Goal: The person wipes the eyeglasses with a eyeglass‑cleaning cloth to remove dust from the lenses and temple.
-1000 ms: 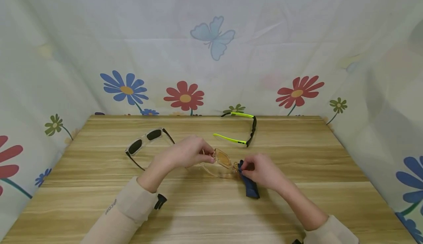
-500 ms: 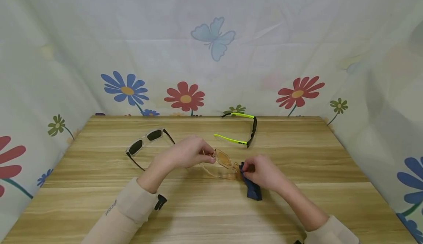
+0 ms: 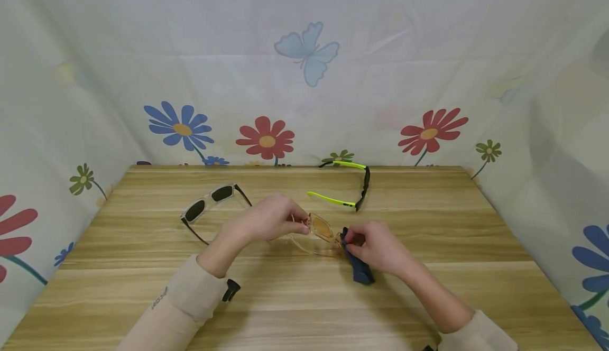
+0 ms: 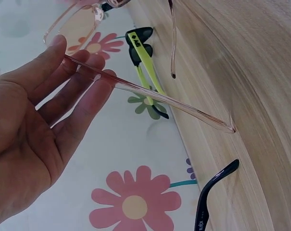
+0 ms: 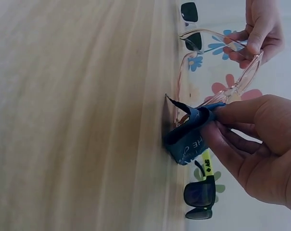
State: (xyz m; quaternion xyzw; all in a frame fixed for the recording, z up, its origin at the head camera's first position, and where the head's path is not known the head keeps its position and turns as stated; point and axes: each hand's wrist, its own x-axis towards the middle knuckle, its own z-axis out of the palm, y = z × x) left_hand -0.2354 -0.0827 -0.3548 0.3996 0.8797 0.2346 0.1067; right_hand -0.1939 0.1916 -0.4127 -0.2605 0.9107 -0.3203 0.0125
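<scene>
A pair of clear-framed glasses with amber lenses is held between the two hands, just over the table. My left hand pinches its frame at the left hinge; in the left wrist view thumb and fingers meet there, with the temple running along the fingertips. The right hand pinches a dark blue cloth over the other lens. In the right wrist view this cloth bears white lettering and hangs in folds, hiding most of that lens.
Sunglasses with a clear front and dark lenses lie unfolded at the left of the wooden table. Black-and-neon-yellow sunglasses lie behind the hands, near the back edge. A flower-printed curtain encloses the back and sides.
The right hand shifts slightly with the cloth at the right lens, and the cloth's hanging end swings right, then back left. The left hand and the glasses stay nearly still.
</scene>
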